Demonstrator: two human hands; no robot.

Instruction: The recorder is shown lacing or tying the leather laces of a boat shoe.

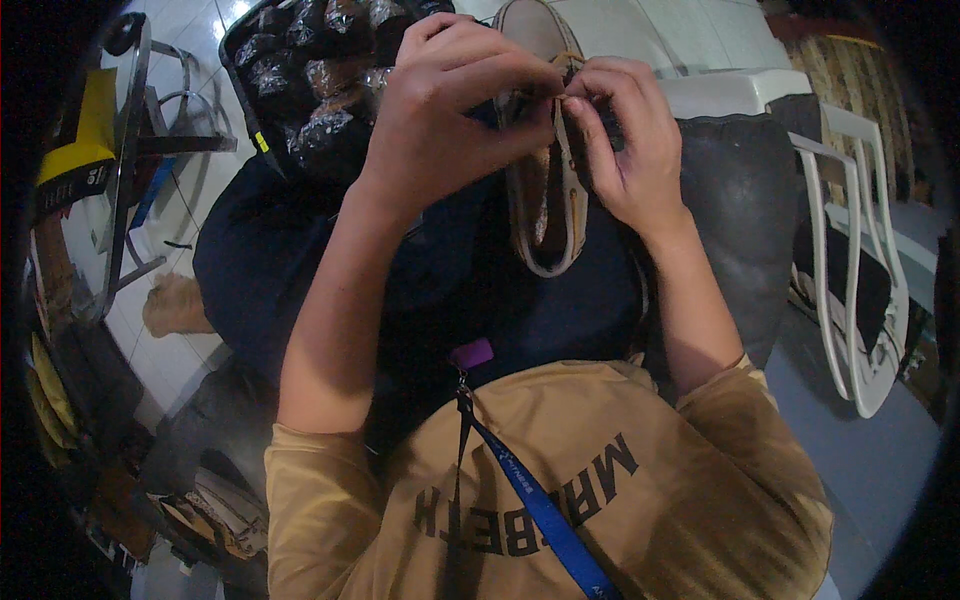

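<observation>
A beige slip-on-style shoe (535,32) lies on my lap, its toe pointing away and its pale-rimmed heel toward me. A tan lace (570,58) shows at its front. My left hand (455,110) reaches over the shoe from the left, thumb and fingers closed in a pinch above the opening. What is between those fingertips is too small to make out. From the right, my right hand (632,140) pinches the shoe's upper edge near the lace, its fingertips almost meeting the left ones. My hands cover part of the shoe's middle.
A black open case (265,150) with several dark plastic-wrapped bundles stands ahead to the left. At the far left is a metal-framed stand (125,200) with a yellow-black box (80,165). White plastic chair parts (850,250) are on the right; more shoes (215,515) lie lower left.
</observation>
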